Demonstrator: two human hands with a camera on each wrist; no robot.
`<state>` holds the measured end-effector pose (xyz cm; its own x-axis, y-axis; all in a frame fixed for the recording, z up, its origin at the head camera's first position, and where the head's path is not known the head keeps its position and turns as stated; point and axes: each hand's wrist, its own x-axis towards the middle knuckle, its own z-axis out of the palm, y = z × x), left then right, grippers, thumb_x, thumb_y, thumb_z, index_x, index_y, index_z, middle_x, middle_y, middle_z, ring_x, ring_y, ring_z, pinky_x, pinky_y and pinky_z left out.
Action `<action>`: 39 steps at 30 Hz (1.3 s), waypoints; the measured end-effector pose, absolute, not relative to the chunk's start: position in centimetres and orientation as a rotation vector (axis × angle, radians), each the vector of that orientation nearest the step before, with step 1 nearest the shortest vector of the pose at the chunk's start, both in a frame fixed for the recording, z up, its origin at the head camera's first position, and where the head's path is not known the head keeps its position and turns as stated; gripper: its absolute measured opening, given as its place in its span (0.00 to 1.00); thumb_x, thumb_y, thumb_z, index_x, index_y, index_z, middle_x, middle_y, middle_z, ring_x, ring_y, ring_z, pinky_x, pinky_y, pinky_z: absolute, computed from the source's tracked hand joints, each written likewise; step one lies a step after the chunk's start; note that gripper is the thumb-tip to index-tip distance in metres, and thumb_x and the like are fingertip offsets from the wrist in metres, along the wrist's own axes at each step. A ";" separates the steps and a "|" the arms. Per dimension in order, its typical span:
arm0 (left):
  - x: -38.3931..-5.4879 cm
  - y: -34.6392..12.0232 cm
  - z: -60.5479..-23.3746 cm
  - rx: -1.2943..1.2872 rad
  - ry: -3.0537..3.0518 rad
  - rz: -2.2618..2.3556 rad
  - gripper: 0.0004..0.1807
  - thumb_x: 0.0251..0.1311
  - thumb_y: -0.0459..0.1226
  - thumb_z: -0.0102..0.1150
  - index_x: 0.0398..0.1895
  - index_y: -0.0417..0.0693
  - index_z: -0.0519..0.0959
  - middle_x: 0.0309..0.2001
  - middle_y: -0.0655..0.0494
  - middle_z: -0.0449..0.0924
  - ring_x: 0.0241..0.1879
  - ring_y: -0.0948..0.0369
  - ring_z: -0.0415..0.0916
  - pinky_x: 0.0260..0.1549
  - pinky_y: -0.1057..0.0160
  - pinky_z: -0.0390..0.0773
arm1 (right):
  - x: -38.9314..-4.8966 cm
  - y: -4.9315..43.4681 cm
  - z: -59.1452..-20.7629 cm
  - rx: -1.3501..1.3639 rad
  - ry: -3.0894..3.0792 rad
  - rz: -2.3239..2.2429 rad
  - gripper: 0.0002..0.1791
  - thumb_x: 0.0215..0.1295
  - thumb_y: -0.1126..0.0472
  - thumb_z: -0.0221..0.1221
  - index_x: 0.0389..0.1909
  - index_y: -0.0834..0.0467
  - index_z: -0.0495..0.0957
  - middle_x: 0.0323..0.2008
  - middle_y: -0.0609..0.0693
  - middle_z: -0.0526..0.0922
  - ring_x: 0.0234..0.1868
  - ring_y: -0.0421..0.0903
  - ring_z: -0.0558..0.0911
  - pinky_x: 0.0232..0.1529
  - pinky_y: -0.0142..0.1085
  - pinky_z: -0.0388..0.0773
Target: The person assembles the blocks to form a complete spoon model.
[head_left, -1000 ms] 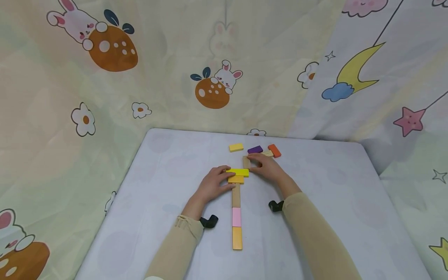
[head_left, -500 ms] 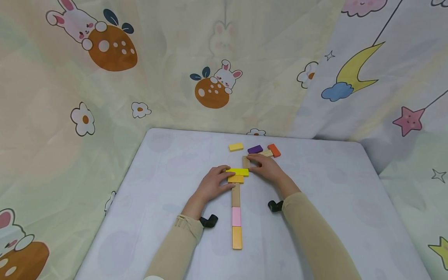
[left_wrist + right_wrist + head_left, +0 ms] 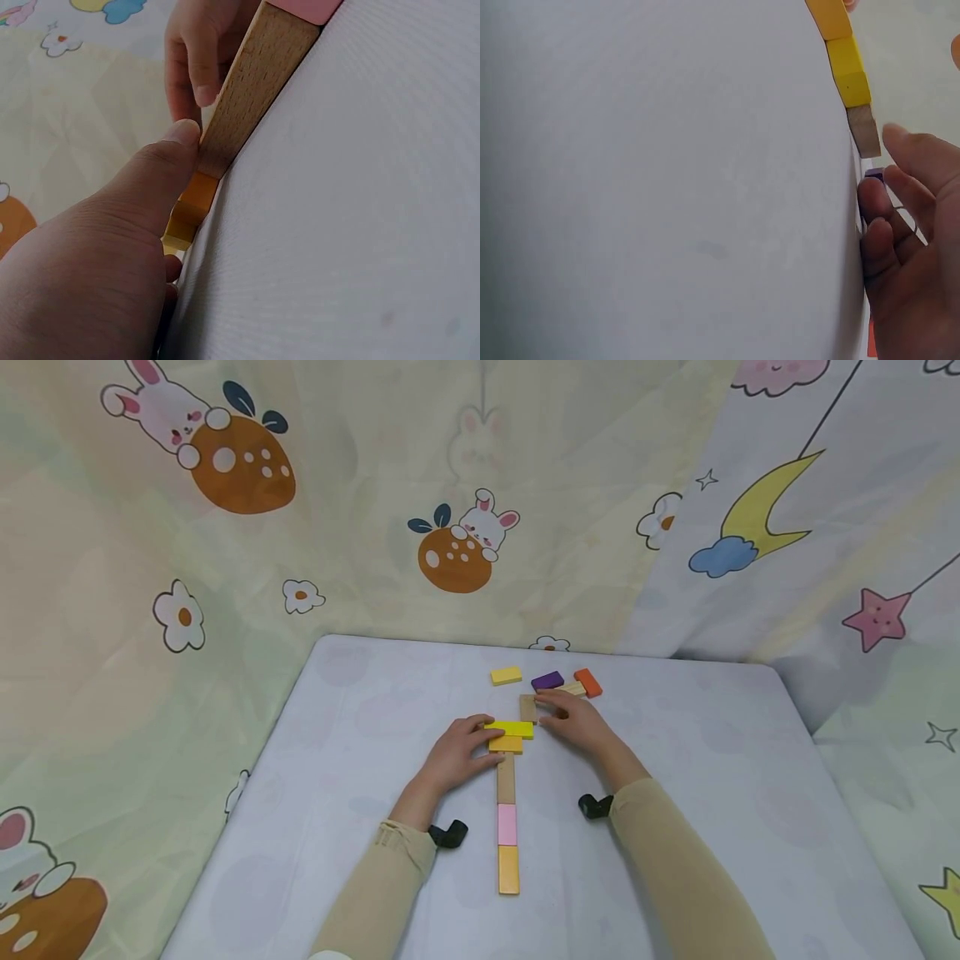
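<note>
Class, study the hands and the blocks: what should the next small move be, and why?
Probably the right hand should pick up the purple block. The far wooden block already lies against the bright yellow block, the right thumb stands clear of it, and the purple one lies just beyond, outside the row.

Rabbit-print cloth [image 3: 360, 510], pale tabletop [image 3: 337, 718]
</note>
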<state>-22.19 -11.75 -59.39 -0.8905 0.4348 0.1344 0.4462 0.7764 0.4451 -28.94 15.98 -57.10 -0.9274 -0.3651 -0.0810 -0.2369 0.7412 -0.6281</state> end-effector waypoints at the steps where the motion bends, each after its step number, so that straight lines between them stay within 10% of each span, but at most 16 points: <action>1: -22.2 -11.7 -59.4 -0.728 -2.937 -0.748 0.29 0.62 0.64 0.55 0.65 0.69 0.75 0.69 0.63 0.67 0.67 0.59 0.65 0.67 0.56 0.69 | -28.8 16.2 -57.1 -0.463 2.746 -0.969 0.26 0.70 0.47 0.59 0.68 0.38 0.71 0.71 0.41 0.69 0.66 0.50 0.72 0.68 0.53 0.69; 10: -22.1 -11.8 -59.4 -0.724 -2.945 -0.745 0.30 0.62 0.65 0.54 0.65 0.68 0.75 0.69 0.63 0.67 0.67 0.59 0.65 0.68 0.56 0.69 | -28.3 19.0 -57.0 -0.233 2.834 -1.061 0.24 0.71 0.52 0.56 0.67 0.42 0.71 0.68 0.46 0.72 0.49 0.50 0.76 0.54 0.47 0.77; 24: -22.1 -11.7 -59.3 -0.738 -2.933 -0.759 0.29 0.62 0.63 0.56 0.65 0.67 0.75 0.69 0.62 0.67 0.66 0.58 0.64 0.67 0.56 0.69 | -28.9 20.7 -56.8 -0.387 2.879 -1.014 0.25 0.73 0.59 0.54 0.70 0.55 0.68 0.73 0.53 0.66 0.65 0.56 0.73 0.63 0.53 0.72; 39: -22.1 -11.7 -59.3 -0.736 -2.933 -0.760 0.30 0.62 0.63 0.55 0.65 0.67 0.75 0.69 0.63 0.67 0.67 0.58 0.65 0.68 0.56 0.69 | -29.8 22.0 -57.0 -0.075 2.893 -1.142 0.24 0.72 0.58 0.53 0.68 0.52 0.69 0.71 0.54 0.66 0.56 0.55 0.75 0.59 0.54 0.74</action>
<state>-22.08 -11.74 -59.27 -0.8882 0.4384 0.1374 0.4499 0.7696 0.4530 -29.84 21.99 -57.02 -0.9984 -0.0561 -0.0106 -0.0338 0.7296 -0.6830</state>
